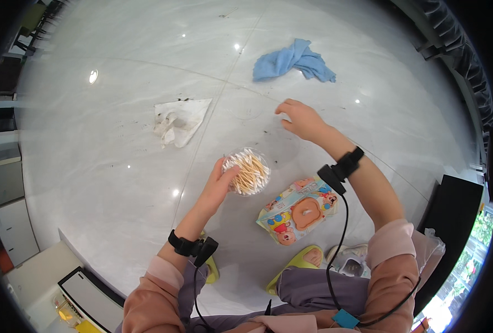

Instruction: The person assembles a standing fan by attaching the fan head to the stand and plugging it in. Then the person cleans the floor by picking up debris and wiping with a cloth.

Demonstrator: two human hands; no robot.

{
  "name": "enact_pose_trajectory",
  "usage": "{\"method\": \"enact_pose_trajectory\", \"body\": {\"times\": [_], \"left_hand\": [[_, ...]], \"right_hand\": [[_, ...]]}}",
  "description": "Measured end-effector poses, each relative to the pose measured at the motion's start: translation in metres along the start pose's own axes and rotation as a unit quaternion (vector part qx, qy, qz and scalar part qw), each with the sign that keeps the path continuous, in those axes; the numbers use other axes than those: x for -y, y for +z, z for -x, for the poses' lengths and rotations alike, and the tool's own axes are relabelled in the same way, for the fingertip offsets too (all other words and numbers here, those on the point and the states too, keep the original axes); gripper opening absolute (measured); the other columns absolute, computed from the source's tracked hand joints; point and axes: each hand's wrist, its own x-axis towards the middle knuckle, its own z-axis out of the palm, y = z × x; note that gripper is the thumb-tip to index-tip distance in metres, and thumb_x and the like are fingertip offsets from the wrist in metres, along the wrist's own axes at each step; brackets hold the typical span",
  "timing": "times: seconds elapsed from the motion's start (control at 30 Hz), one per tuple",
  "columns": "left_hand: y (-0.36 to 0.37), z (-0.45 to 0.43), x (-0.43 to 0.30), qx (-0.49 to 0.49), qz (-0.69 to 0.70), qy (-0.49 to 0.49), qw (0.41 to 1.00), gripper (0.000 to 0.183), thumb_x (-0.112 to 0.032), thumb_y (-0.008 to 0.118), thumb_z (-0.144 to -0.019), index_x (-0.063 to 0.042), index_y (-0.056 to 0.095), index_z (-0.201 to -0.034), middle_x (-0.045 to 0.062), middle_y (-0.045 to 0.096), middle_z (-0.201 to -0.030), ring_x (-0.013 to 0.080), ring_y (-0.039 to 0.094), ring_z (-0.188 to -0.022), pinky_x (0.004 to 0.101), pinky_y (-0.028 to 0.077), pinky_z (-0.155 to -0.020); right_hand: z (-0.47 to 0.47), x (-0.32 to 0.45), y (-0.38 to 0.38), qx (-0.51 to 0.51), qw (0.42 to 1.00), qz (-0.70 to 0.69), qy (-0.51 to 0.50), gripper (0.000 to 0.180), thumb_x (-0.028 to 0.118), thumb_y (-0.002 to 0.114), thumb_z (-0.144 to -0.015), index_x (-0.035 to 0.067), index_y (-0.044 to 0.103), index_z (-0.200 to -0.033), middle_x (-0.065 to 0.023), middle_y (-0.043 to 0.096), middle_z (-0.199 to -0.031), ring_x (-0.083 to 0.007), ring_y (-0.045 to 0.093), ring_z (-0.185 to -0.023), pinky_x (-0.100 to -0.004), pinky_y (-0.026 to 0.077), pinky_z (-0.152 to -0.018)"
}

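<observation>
My left hand (pixel 219 187) grips a clear round tub (pixel 267 160) by its left side, thumb over the rim. Cotton swabs (pixel 248 172) with white tips and pale yellow sticks lie crisscrossed inside it. Up and to the right, my right hand (pixel 302 120) hovers over the floor with its fingers bent and thumb apart, nothing visible in it. Just left of its fingertips is a faint round outline (pixel 247 111) on the tiles, perhaps a clear lid. A soft pack of wet wipes (pixel 298 212) with cartoon prints lies below the right forearm.
A crumpled, soiled white wipe (pixel 181 123) lies left on the glossy tile floor (pixel 117 175), with dark specks around. Farther off is a twisted blue cloth (pixel 294 62). White sneakers (pixel 348 260) stand beside my yellow-green slipper (pixel 292 266). Black cables (pixel 346 224) hang from both wrist straps.
</observation>
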Motion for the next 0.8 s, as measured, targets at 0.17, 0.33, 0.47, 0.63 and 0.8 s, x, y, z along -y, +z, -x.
{"method": "enact_pose_trajectory", "body": {"times": [0.17,0.33,0.47,0.63,0.8], "left_hand": [[-0.026,0.010,0.008,-0.015,0.012,0.035,0.999,0.045,-0.025,0.055,-0.095,-0.003,0.040,-0.132,0.008,0.058,-0.115,0.0129,0.058,-0.101,0.0285,0.050,-0.080],[-0.037,0.012,0.016,-0.028,-0.014,0.029,0.999,0.044,-0.025,0.055,-0.095,-0.004,0.042,-0.131,0.007,0.058,-0.115,0.0116,0.058,-0.099,0.0268,0.050,-0.079],[-0.031,0.008,0.010,-0.020,-0.005,0.027,0.999,0.043,-0.026,0.054,-0.095,-0.004,0.043,-0.130,0.006,0.058,-0.113,0.0117,0.058,-0.098,0.0268,0.049,-0.079],[-0.007,-0.003,-0.002,0.017,-0.023,0.031,0.999,0.044,-0.028,0.053,-0.094,-0.004,0.043,-0.130,0.007,0.058,-0.114,0.0125,0.058,-0.101,0.0280,0.049,-0.081],[0.027,-0.010,-0.006,0.059,-0.045,0.023,0.997,0.047,-0.030,0.053,-0.094,-0.005,0.042,-0.131,0.006,0.057,-0.117,0.0131,0.057,-0.104,0.0294,0.049,-0.082]], "right_hand": [[-0.045,0.012,0.048,-0.013,0.993,0.087,-0.073,0.014,0.009,0.060,-0.078,0.008,0.059,-0.092,-0.0089,0.053,-0.098,-0.0287,0.058,-0.088,-0.0402,0.050,-0.074],[-0.044,0.027,0.036,-0.013,0.998,-0.022,-0.056,0.009,0.010,0.058,-0.083,0.007,0.054,-0.090,-0.0082,0.056,-0.093,-0.0252,0.057,-0.079,-0.0354,0.050,-0.069],[-0.017,0.023,0.000,-0.055,0.932,-0.351,0.074,0.007,0.013,0.051,-0.090,0.006,0.049,-0.091,-0.0054,0.062,-0.092,-0.0130,0.050,-0.068,-0.0267,0.045,-0.063],[0.044,-0.027,-0.045,-0.086,0.834,-0.468,0.279,0.017,0.014,0.051,-0.087,0.004,0.050,-0.101,-0.0053,0.065,-0.086,-0.0108,0.053,-0.064,-0.0258,0.046,-0.057],[0.122,-0.070,-0.040,-0.092,0.832,-0.355,0.416,0.028,0.014,0.053,-0.084,0.001,0.050,-0.109,-0.0063,0.064,-0.084,-0.0110,0.052,-0.059,-0.0265,0.045,-0.052]]}}
